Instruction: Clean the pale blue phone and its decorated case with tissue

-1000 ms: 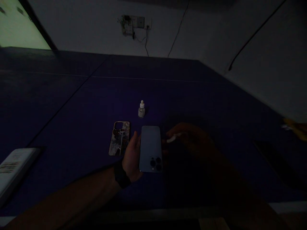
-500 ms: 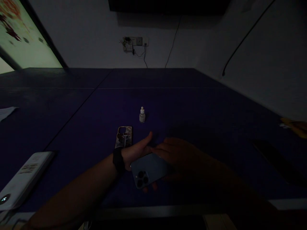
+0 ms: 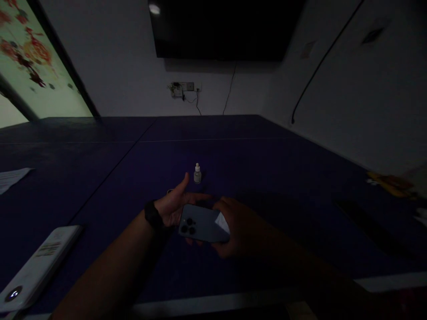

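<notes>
A pale blue phone [image 3: 200, 226] lies back-up across my left hand [image 3: 173, 206], camera lenses toward my left wrist, which wears a dark band. My left thumb points up. My right hand [image 3: 240, 226] grips the phone's right end and presses a small white pad [image 3: 222, 221] against its back. A small white dropper bottle [image 3: 197, 174] stands on the dark blue table just beyond my hands. The patterned phone case is almost fully hidden behind my left hand.
A white box [image 3: 36, 266] lies at the table's near left edge and a sheet of paper [image 3: 11, 178] farther left. A dark flat object [image 3: 363, 218] and yellow items [image 3: 387, 181] sit at the right. A black screen [image 3: 227, 29] hangs on the wall.
The phone has been lifted off the table and turned sideways in my left hand. My right hand came onto it with the white pad. The view tilted up.
</notes>
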Available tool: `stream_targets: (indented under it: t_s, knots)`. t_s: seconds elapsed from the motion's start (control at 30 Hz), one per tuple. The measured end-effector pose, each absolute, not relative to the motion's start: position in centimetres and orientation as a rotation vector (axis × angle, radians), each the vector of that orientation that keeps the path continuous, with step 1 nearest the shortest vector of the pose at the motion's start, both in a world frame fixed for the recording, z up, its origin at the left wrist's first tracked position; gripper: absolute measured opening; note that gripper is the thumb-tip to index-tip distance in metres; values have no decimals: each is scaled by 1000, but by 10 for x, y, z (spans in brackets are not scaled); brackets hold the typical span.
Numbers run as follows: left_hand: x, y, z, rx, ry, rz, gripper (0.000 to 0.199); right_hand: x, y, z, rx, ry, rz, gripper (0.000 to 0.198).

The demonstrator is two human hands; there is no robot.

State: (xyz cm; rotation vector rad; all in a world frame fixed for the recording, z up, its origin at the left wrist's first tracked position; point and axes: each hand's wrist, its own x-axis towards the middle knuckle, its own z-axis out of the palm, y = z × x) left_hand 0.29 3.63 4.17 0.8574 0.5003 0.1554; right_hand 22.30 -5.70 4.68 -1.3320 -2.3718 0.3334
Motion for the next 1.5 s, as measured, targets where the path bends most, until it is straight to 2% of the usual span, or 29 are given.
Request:
stream_targets:
  t_s: [0.07,0.13,0.27,0.37,0.43,0.63,1.1,1.17,1.33,1.5]
  knots:
    - [-9,46,52,972,627,184,117,222,-51,46,-1501,-2274,351,54]
    - [-20,55,59,1112,841,342,109,219,-40,46,-1756,-2155,400,53]
    - [-36,72,52,1678,1466,665,76,213,-15,38,-2124,-1970,401,54]
    - [-44,80,31,1807,1675,752,53,207,-1,27,-2213,-1922,352,61]
    - [-48,81,16,1867,1764,751,44,202,4,20,-2255,-1902,327,61]
    - [-55,78,-6,2003,1909,585,44,190,11,9,-2312,-1892,288,62]
    - [-60,76,-8,2112,1925,449,46,197,-1,7,-2389,-1779,384,77]
    - [-60,77,-9,2106,1923,444,45,211,1,12,-2360,-1762,388,72]
    - [-60,80,-11,2088,1932,433,46,254,32,25,-2176,-1703,380,39]
    - [-61,82,-12,2074,1933,409,46,260,82,21,-1973,-1625,541,36]
